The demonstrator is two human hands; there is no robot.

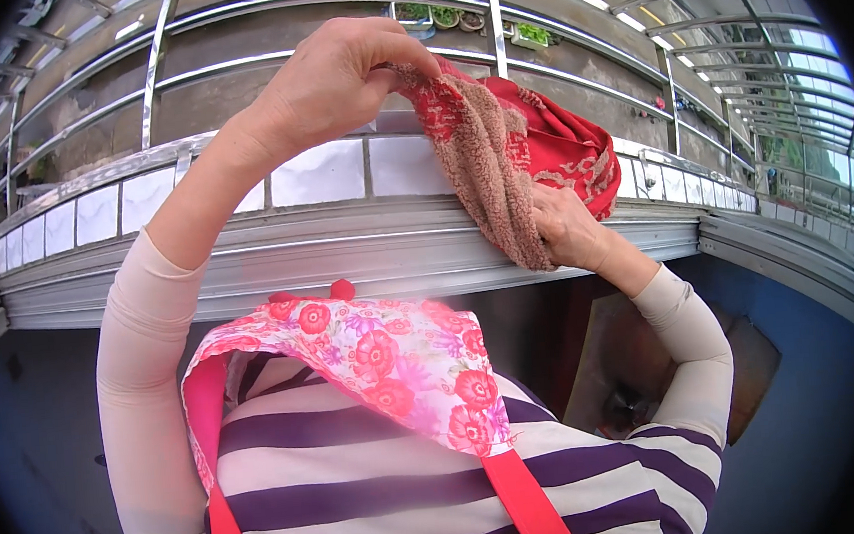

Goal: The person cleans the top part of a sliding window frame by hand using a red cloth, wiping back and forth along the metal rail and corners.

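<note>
A red and tan patterned terry cloth [489, 149], probably a towel, hangs bunched between my hands above the window ledge. My left hand [351, 73] pinches its upper edge between thumb and fingers, near the metal railing. Lower down and to the right, my right hand [570, 225] grips the cloth's folds, its fingers partly hidden by them. Red fabric with tan lettering-like patterns bulges out beyond the right hand. A floral apron [381, 353] with red straps lies over my striped shirt.
A metal window track [351, 254] and a white-tiled ledge [318, 174] run across in front of me. Beyond them stands a shiny metal railing cage [246, 67]. Potted plants [445, 15] show past the bars, far below. A blue surface lies at the lower right.
</note>
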